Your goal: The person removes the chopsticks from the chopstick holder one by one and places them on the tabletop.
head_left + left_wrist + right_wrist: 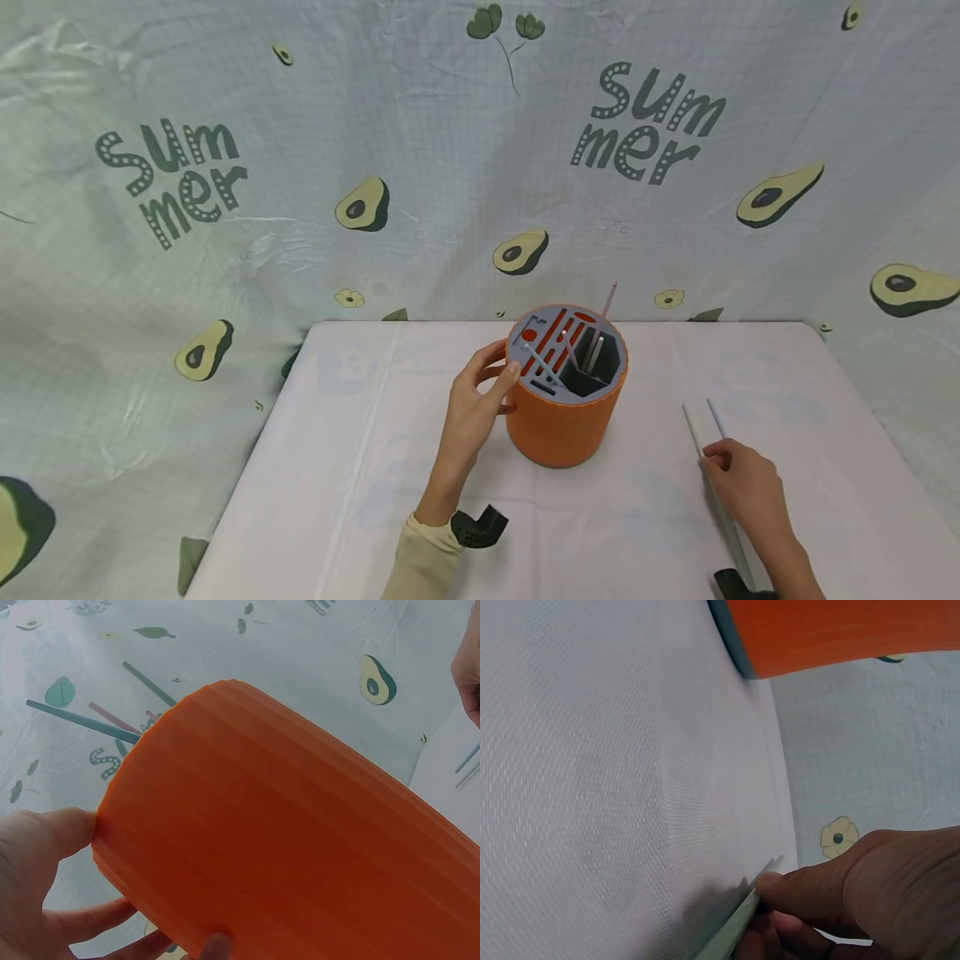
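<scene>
An orange ribbed round holder (566,429) stands on the table, its grey top cut with slots and one dark compartment (581,382). Several thin straw-like sticks (82,720) in blue, pink and green rise from that top. My left hand (476,396) grips the holder's left side, thumb at the upper edge, other fingers lower down. Over the table's right part, my right hand (750,487) pinches a thin straw-like stick between thumb and curled fingers. Close by lie a pale green stick (731,529) and a thin bluish stick (716,417); I cannot tell which one it pinches.
A white cloth covers the table (360,467), whose far edge meets a pale hanging sheet (420,108) printed with avocados and lettering. Black wrist mounts (480,527) sit on both forearms. The holder stands near the table's middle, left of the loose sticks.
</scene>
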Demonstrator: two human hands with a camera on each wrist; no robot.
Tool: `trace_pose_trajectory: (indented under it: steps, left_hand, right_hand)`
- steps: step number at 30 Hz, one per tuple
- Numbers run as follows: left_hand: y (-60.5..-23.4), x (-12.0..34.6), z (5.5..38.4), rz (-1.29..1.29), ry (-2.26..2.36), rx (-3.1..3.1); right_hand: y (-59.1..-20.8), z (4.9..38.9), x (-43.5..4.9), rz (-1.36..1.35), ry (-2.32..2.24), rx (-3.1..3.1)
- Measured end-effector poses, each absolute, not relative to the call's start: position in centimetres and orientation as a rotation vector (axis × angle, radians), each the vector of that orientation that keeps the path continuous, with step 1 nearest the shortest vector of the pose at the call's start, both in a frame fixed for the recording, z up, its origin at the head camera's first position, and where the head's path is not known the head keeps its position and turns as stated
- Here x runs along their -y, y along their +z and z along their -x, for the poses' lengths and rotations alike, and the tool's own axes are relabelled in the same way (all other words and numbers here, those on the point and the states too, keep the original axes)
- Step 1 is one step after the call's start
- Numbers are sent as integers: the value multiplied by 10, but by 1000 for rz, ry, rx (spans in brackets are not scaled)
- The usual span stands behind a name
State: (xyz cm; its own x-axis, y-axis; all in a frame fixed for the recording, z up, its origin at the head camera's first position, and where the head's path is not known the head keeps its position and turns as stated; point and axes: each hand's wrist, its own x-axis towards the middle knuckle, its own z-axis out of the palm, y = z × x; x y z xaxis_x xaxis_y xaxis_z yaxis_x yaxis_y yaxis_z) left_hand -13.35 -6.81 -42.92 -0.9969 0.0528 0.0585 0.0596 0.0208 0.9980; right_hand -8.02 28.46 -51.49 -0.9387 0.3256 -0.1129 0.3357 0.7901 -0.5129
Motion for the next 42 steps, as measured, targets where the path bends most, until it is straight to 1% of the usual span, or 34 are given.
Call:
trace_pose_trajectory:
  steps: [20, 29, 33, 37, 42]
  left_hand:
    - [-429, 67, 134, 130, -2201, 2242]
    - [-429, 68, 133, 120, -2190, 2239]
    - [-428, 67, 133, 118, -2186, 2240]
    - [-428, 68, 133, 112, -2182, 2242]
    - [-428, 68, 133, 113, -2182, 2242]
  right_hand:
    - [-512, 78, -293, -523, -865, -2930]
    - [-499, 78, -290, -491, -896, -2948]
    - [-490, 77, -285, -399, -978, -3049]
    - [-484, 80, -281, -229, -1107, -3143]
    - [-477, 81, -275, -67, -1336, -3113]
